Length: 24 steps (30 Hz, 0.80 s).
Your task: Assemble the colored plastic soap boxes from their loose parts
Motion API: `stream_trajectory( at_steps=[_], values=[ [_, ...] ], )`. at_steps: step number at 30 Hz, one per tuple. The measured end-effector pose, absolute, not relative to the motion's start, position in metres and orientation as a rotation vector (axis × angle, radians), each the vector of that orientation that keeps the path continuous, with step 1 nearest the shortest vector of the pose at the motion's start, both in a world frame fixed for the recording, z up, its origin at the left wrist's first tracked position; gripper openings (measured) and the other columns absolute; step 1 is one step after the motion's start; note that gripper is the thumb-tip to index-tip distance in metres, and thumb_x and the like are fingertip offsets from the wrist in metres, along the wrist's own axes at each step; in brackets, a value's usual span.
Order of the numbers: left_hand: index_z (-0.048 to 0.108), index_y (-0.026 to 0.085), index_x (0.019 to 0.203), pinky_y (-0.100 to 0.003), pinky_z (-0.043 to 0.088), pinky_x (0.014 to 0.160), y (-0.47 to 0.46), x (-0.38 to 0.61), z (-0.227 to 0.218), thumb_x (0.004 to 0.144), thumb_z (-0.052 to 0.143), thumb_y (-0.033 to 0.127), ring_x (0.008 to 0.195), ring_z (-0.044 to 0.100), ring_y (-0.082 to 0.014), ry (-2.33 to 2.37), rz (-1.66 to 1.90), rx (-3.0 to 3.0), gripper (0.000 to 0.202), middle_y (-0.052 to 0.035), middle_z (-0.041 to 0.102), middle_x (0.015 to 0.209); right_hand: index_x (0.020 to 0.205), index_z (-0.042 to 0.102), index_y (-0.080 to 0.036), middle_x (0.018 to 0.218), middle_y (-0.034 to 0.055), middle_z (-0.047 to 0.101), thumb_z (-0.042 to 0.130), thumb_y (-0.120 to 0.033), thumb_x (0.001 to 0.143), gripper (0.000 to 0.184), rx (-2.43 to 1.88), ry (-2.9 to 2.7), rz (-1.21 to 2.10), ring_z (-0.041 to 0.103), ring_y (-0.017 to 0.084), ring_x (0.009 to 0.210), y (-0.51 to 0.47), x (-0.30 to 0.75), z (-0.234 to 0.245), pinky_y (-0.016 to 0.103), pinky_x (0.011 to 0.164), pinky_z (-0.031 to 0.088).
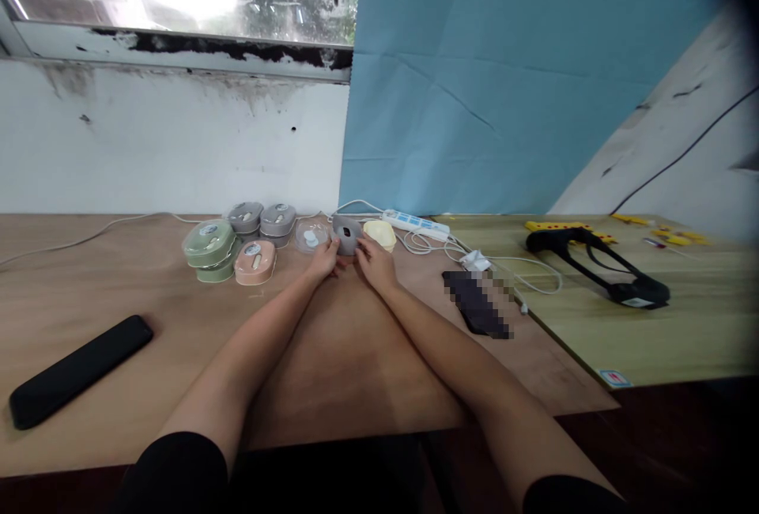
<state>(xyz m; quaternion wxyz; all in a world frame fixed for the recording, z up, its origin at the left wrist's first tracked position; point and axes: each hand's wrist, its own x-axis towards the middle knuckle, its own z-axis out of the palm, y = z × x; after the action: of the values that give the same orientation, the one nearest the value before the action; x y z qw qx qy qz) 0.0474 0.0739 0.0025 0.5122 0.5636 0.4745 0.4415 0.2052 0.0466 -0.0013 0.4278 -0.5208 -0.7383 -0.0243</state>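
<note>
Head view: both hands (353, 261) on grey case (347, 234).

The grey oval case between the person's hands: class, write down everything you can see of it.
The grey oval case is small, rounded and matte, plastic by its look, with a dark mark on its top. It is tilted up on the wooden table between a clear case and a yellow one. The left hand touches its left side and the right hand its right. Whether it is open cannot be told.
</note>
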Motion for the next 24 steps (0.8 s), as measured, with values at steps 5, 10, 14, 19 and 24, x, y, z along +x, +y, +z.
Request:
stream_trajectory(
  at_steps=[5, 10, 14, 19, 24],
  values=[
    [0.053, 0.016, 0.111, -0.017, 0.034, 0.034, 0.0736, 0.0484, -0.0019, 0.090, 0.045, 0.054, 0.030, 0.046, -0.0087, 1.095, 1.085, 1.422, 0.044, -0.0002, 0.062, 0.054, 0.105, 0.065, -0.021, 0.125, 0.0087, 0.062, 0.039, -0.028, 0.093, 0.029, -1.285, -1.834, -0.044, 0.054, 0.021, 0.119, 0.0446, 0.2052, 0.0033, 0.040, 0.103, 0.040],
    [0.052, 0.017, 0.115, -0.016, 0.037, 0.035, 0.0718, 0.0512, -0.0037, 0.091, 0.046, 0.045, 0.037, 0.054, -0.0108, 1.095, 1.114, 1.458, 0.038, 0.0007, 0.059, 0.056, 0.109, 0.061, -0.020, 0.125, 0.0096, 0.060, 0.045, -0.026, 0.089, 0.027, -1.238, -1.796, -0.040, 0.052, 0.021, 0.120, 0.0456, 0.2049, 0.0032, 0.036, 0.103, 0.041],
    [0.050, 0.017, 0.117, -0.015, 0.039, 0.036, 0.0699, 0.0511, -0.0053, 0.089, 0.051, 0.042, 0.044, 0.058, -0.0109, 1.069, 1.149, 1.481, 0.037, 0.0001, 0.061, 0.061, 0.114, 0.060, -0.019, 0.129, 0.0103, 0.057, 0.048, -0.024, 0.087, 0.030, -1.209, -1.797, -0.036, 0.050, 0.021, 0.122, 0.0482, 0.2053, -0.0007, 0.037, 0.104, 0.040],
    [0.039, 0.019, 0.130, -0.014, 0.041, 0.038, 0.0683, 0.0491, -0.0072, 0.089, 0.053, 0.039, 0.045, 0.057, -0.0098, 1.058, 1.202, 1.473, 0.048, 0.0013, 0.062, 0.063, 0.109, 0.063, -0.020, 0.123, 0.0091, 0.061, 0.047, -0.023, 0.088, 0.027, -1.120, -1.844, -0.024, 0.054, 0.021, 0.118, 0.0502, 0.2056, -0.0039, 0.038, 0.103, 0.043],
    [0.042, 0.017, 0.123, -0.015, 0.042, 0.038, 0.0685, 0.0497, -0.0068, 0.088, 0.052, 0.030, 0.041, 0.053, -0.0084, 1.106, 1.135, 1.499, 0.039, 0.0029, 0.060, 0.059, 0.110, 0.063, -0.020, 0.120, 0.0088, 0.063, 0.046, -0.023, 0.090, 0.027, -1.097, -1.856, -0.058, 0.056, 0.021, 0.114, 0.0518, 0.2054, -0.0041, 0.039, 0.101, 0.044]
  ],
)
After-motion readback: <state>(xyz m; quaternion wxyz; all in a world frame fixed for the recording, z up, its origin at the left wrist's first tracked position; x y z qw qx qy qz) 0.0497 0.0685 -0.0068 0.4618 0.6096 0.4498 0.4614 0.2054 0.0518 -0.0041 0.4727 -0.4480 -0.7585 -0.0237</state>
